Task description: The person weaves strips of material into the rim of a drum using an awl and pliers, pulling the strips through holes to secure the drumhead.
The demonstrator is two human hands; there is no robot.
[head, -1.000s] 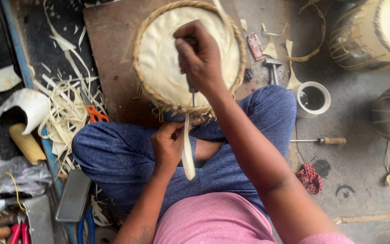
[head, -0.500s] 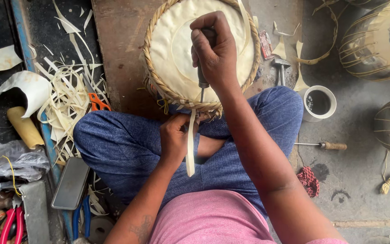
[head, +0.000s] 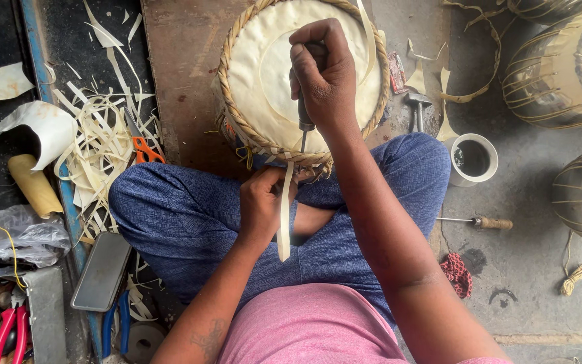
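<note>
Gripped in the right hand (head: 325, 74), fist closed round the handle, is a dark-handled metal awl (head: 302, 125); its thin tip points down at the near rim of a round drum with a cream hide head and a braided tan rim (head: 264, 61). Left hand (head: 262, 202) is pinched shut on a long pale flat strip of hide lacing (head: 284, 216). The strip runs from the drum's near edge down across the lap, its free end hanging below the hand.

Drum: upper centre of frame, standing on a brown board (head: 183, 61), touching the person's crossed legs in blue trousers (head: 183, 216). Head is smooth and off-white, with a faint circular ring marked on it. Rim is a twisted rope-like plait, golden tan, frayed at the near edge where short strip ends stick out beside the awl tip. A second pale strip lies curved over the upper right of the head.

Surroundings:
- left of frame: heap of pale hide shavings (head: 99, 148), orange-handled scissors (head: 144, 149) just beside the knee.
- right of centre: small white cup with dark contents (head: 473, 160); below it a wooden-handled screwdriver (head: 479, 221) on the grey floor.
- small metal hammer (head: 417, 108) near the drum's right side.
- upper and mid right: more laced drums (head: 554, 67), partly cut off.
- lower left: red-handled pliers (head: 8, 330).
</note>
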